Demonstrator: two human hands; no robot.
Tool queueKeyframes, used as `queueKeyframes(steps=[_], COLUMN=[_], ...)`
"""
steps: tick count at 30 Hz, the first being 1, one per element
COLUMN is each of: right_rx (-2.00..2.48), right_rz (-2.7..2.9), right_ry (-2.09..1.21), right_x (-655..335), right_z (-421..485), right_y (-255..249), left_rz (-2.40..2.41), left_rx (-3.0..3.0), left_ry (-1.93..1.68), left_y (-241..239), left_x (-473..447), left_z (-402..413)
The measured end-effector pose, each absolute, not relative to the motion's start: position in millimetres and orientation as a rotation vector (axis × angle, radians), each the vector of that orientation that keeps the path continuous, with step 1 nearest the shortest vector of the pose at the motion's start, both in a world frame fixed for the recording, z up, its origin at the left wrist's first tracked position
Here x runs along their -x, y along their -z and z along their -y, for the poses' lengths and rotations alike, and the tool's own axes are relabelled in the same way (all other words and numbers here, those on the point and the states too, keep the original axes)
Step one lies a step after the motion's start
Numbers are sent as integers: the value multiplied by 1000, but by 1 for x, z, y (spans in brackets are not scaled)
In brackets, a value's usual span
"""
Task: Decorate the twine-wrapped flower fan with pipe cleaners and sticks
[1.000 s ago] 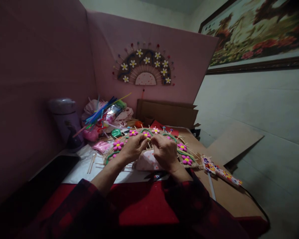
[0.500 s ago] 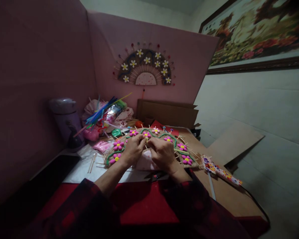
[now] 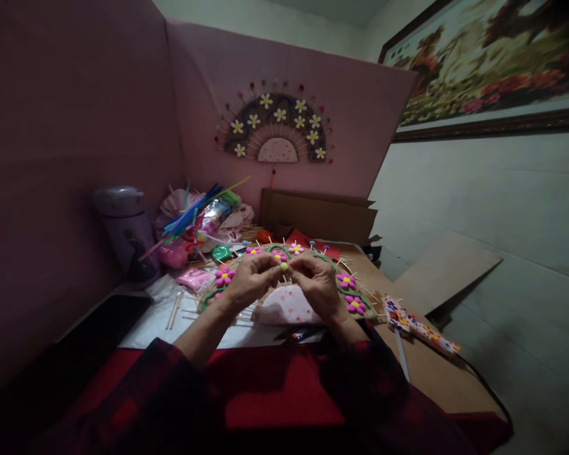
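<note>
Between the fingertips of my left hand (image 3: 250, 279) and my right hand (image 3: 317, 285) is a small yellow-green lump of clay (image 3: 284, 266). Both hands are closed in a pinch on it. Under and behind them lies a half-round fan (image 3: 355, 292) with thin sticks round its edge. Pink flowers with yellow centres (image 3: 224, 275) and a wavy green strip decorate it. At its near middle, a pale spotted half-disc (image 3: 287, 306) shows between my wrists. My hands hide part of the fan's middle.
A similar fan with white flowers (image 3: 279, 115) hangs on the pink panel. To the left stand a purple bottle (image 3: 131, 237) and a pile of coloured craft strips (image 3: 194, 215). At right lies a flower-patterned glue gun (image 3: 420, 325). Loose sticks (image 3: 174, 309) lie on white paper.
My hands have turned and opened up slightly, so the yellow-green clay shows more between the fingertips. More of the spotted half-disc is visible; the right hand covers different flowers.
</note>
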State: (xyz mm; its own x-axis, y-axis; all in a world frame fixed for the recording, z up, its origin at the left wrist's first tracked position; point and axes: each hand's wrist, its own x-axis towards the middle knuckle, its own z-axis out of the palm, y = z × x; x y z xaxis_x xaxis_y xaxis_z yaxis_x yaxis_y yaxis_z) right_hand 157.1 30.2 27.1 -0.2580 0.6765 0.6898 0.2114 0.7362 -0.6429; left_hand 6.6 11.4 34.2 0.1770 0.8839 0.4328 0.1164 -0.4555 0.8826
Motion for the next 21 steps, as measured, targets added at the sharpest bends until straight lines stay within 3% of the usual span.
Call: queueKeyframes(steps=[8, 21], right_rx=[822, 822], right_rz=[1995, 2027], right_ry=[-256, -218], right_x=[-155, -157], right_z=[-22, -25], right_y=[-25, -27], left_rz=[-1272, -1162], left_rx=[-2208, -1962], left_ry=[-1603, -1581], left_y=[-27, -25], left_x=[-8, -9], left_z=[-12, -11])
